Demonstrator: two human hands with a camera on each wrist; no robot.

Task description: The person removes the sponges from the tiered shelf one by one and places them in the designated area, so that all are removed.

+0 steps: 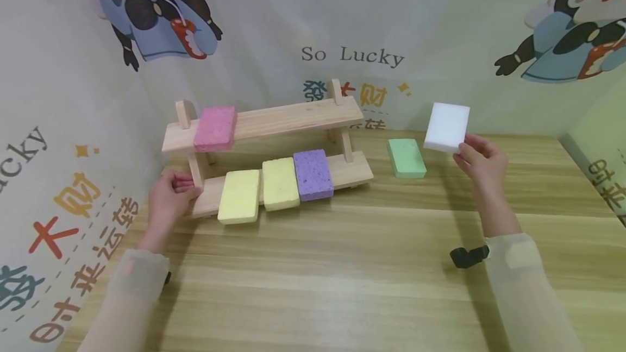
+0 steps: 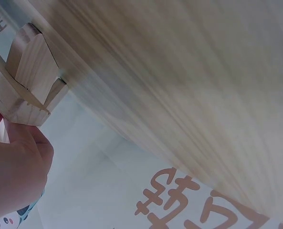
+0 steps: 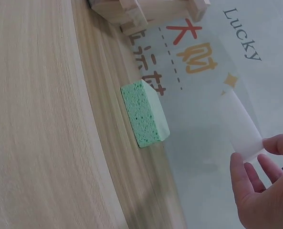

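Note:
My left hand (image 1: 168, 197) grips the left end of a two-tier wooden rack (image 1: 288, 118), by its lower shelf; in the left wrist view the fingers (image 2: 34, 143) sit against the wood. My right hand (image 1: 481, 164) pinches a white sponge (image 1: 447, 125) by its lower right corner, raised above the table. Beside it on the table lies a green sponge (image 1: 407, 158), its pores showing in the right wrist view. On the upper shelf rests a pink sponge (image 1: 215, 128). Along the lower shelf lean two yellow sponges (image 1: 238, 197) and a purple sponge (image 1: 313, 175).
Under everything is a wood-grain table (image 1: 337, 270). A printed cloth (image 1: 264, 26) with cartoon figures and lettering stands behind the rack and along both sides. Each wrist carries a black strap or mount, the right one (image 1: 468, 257) plainer to see.

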